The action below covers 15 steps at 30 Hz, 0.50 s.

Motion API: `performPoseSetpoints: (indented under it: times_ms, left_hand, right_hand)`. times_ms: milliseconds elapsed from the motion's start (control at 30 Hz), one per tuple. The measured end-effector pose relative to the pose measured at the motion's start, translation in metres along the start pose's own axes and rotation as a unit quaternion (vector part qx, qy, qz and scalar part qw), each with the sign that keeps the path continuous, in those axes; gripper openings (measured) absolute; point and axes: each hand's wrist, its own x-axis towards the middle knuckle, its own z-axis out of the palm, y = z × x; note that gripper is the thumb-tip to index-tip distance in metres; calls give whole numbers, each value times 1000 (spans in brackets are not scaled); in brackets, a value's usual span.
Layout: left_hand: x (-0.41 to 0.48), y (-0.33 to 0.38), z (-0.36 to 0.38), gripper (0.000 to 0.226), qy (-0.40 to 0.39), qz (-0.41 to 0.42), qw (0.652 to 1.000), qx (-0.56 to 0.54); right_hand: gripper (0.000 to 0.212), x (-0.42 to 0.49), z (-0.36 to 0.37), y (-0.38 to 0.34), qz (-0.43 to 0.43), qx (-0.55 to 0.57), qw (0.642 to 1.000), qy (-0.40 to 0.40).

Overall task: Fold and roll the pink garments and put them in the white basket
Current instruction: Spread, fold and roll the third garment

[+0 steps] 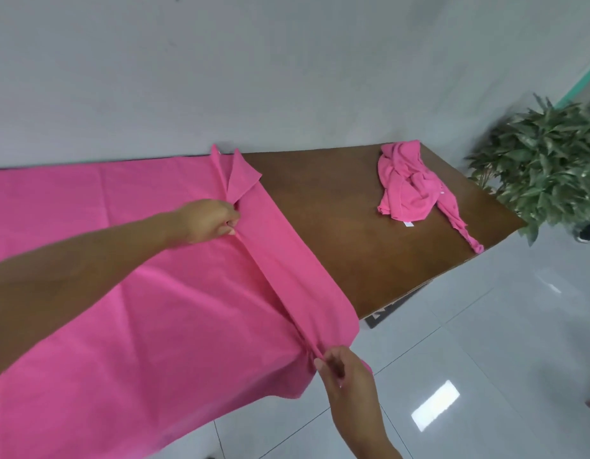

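Pink cloth (121, 293) is spread flat over the left part of a brown table (336, 210), its near edge hung past the tabletop above a white tiled floor (486, 359). A raised fold (273, 276) is drawn across the cloth's right side, from the far edge to the near one. The fold is pinched at its far part by the left hand (206, 221), fingers curled tight on the fabric, just below a flap (242, 175) turned up at the far corner. At the near end the same fold is pinched between thumb and fingertips of the right hand (348, 379), held just off the table's edge. A strip of cloth is laid over to the right of the fold, onto bare wood. A second pink garment (409, 187) is seen crumpled, well apart, near the table's far right corner, one twisted length trailed toward the edge and a small white tag (409, 224) shown at its near hem. A leafy plant (545, 154) is seen beyond the table's right end, against a grey wall (254, 61).
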Motion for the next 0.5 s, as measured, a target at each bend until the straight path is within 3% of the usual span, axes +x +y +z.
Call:
performPoseSetpoints:
  times_ms: [500]
  left_hand:
    - [-175,30,-44,11,-5,-121,990,74]
  right_hand:
    - [21,-110,28,-40,-65,101,988,-95]
